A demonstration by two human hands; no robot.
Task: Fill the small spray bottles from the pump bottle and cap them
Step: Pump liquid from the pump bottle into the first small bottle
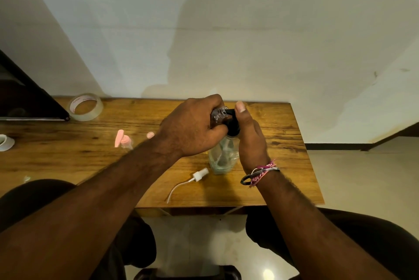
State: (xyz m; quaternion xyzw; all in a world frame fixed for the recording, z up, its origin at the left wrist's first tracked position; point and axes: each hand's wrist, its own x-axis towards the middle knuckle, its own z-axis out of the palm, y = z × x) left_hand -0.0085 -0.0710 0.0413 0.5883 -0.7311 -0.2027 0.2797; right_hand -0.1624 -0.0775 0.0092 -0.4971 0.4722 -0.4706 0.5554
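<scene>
Pump bottle (223, 157): clear, black pump head, upright, mid-table from where I sit. Small clear spray bottle (218, 113), uncapped, tilted at its spout. White spray cap (200, 174) with tube lying at its 8 o'clock. Pink-capped bottle (123, 141) at 9 o'clock.

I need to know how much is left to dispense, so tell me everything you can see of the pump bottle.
The pump bottle is clear, plastic-looking, with a black pump head. It stands upright near the wooden table's front right. The right hand wraps it from the right, thumb up by the nozzle; the left hand holds a small clear bottle at the spout. The liquid level cannot be read.
</scene>
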